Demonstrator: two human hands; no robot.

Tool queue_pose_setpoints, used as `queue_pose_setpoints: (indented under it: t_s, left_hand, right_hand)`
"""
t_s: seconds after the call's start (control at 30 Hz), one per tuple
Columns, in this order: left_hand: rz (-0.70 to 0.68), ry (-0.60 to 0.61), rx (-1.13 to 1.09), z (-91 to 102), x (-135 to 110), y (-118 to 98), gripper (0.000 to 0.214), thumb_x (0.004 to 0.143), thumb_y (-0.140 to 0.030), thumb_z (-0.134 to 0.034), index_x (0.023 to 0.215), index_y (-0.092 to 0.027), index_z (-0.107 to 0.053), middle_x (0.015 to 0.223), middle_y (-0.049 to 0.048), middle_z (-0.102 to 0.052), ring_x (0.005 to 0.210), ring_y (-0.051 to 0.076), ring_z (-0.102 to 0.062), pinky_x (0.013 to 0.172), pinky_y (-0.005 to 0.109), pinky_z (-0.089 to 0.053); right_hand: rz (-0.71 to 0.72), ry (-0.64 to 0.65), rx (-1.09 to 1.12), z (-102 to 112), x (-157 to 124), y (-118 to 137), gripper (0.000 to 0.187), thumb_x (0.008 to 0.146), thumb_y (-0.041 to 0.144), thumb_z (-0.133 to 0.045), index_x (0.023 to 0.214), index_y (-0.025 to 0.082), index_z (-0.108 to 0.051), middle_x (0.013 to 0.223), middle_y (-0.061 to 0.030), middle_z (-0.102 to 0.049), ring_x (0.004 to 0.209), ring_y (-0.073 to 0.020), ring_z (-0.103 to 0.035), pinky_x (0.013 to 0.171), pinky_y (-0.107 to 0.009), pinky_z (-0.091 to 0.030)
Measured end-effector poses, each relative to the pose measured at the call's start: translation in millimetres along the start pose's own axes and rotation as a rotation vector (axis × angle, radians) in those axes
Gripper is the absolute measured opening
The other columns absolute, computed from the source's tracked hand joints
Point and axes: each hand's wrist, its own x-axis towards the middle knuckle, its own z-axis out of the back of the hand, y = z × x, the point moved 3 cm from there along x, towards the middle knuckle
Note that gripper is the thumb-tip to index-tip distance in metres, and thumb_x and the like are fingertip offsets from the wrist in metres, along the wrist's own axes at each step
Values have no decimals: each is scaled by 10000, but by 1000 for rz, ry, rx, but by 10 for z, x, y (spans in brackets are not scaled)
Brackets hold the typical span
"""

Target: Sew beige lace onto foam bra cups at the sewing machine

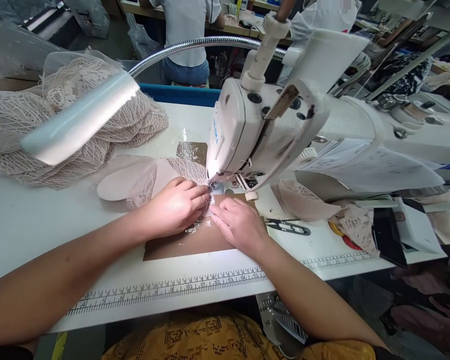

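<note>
My left hand (178,206) lies with fingers pressed together on a pale lace piece (150,177), pinching its edge right at the needle of the white sewing machine (243,130). Just to its right, my right hand (240,222) rests on the same edge, fingers close together and pointing toward the presser foot (214,187). The fabric under both hands is mostly hidden. A brown sheet (195,240) lies under the hands on the white table (41,225).
A heap of lace pieces (71,125) sits at the back left under a gooseneck lamp (78,120). Thread snips (288,227) and more lace (322,205) lie to the right. A ruler strip (172,290) runs along the front edge. Other people sit at the back.
</note>
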Motion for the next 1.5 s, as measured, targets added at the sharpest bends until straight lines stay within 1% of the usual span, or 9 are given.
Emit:
queue_pose_setpoints:
  t_s: [0.13,0.47,0.8,0.97,1.13,1.27,1.33,1.4,1.5]
  left_hand:
    - [-5,-2,28,-35,-7,5,320,975,-231,-405,1154,-144,-656,1233,126,-642,917,242,-574,833,403,-430]
    - [62,-11,72,-108,3,138,368,948,-174,-405,1239,-125,-626,1335,97,-600,1008,267,-562,872,414,-439]
    - [149,-49,42,-160,-30,215,411,959,-235,-398,1304,-106,-577,1336,120,-592,1085,303,-541,931,456,-433]
    - [187,-82,17,-167,-69,245,417,961,-315,-401,1289,-140,-589,1337,126,-586,1143,316,-535,971,477,-421]
    - [211,-106,1,-157,-95,268,439,939,-390,-452,1253,-128,-612,1336,155,-576,1149,337,-541,969,497,-435]
    - [269,-132,-26,-151,-93,324,346,920,-291,-458,1143,-146,-679,1253,136,-636,1061,314,-591,918,483,-471]
    - [309,-144,-70,-131,-100,381,316,893,-216,-456,1060,-147,-715,1193,127,-673,1025,307,-606,892,473,-487]
    - [328,-149,-112,-81,-132,424,303,866,-170,-464,1004,-148,-733,1132,120,-699,1011,296,-617,880,453,-501]
    - [250,-89,-218,34,-247,364,293,858,-144,-466,977,-170,-733,1079,92,-717,1007,254,-633,883,397,-514]
  right_hand:
    - [-11,0,17,-6,-6,-10,258,939,263,-512,1090,204,-714,810,-43,-633,736,-174,-514,684,-299,-401]
    - [-34,55,-37,1,89,3,325,948,296,-496,1176,177,-695,854,-65,-666,735,-188,-553,667,-312,-421]
    - [-1,18,-6,-13,82,-16,314,944,290,-503,1160,169,-696,848,-63,-668,746,-188,-564,705,-313,-425]
    - [-35,-7,42,-5,104,-26,297,934,289,-526,1156,197,-700,830,-43,-674,755,-186,-579,717,-304,-429]
    - [-69,-34,121,7,110,-31,295,931,283,-537,1163,199,-699,914,-48,-715,820,-192,-622,769,-306,-453]
    - [-88,-44,151,4,129,-37,292,929,262,-534,1157,187,-701,950,-59,-725,861,-201,-639,798,-312,-467]
    - [-106,-24,170,48,135,-34,290,929,251,-530,1160,193,-695,956,-56,-722,873,-197,-644,793,-306,-475]
    - [-106,52,186,137,106,-19,289,925,234,-526,1164,199,-684,977,-49,-714,893,-187,-646,791,-293,-484]
    - [-83,175,191,351,-53,-13,301,921,216,-506,1178,194,-661,1081,-56,-690,956,-190,-643,815,-294,-498]
